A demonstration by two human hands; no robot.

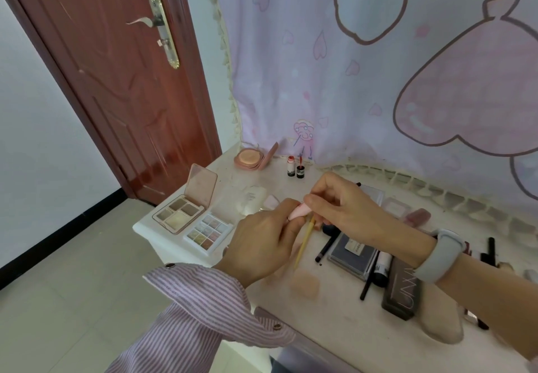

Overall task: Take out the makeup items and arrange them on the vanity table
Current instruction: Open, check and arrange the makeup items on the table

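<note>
Rear left: a dark red-brown panelled door (122, 87) with a brass lock plate (164, 30) and a silver lever handle (139, 21). White walls (37, 128) flank it — a black skirting strip (58, 234) runs along the base. The floor (72, 299) is pale grey tile. Behind the white bench (334, 323) hangs a lilac cartoon-printed cloth (364, 81) with a cream fringe. Lighting is soft and even.

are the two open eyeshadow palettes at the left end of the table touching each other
Cannot tell. In the head view the pink palette and the white palette sit corner to corner, with no gap or contact plainly visible.
</note>
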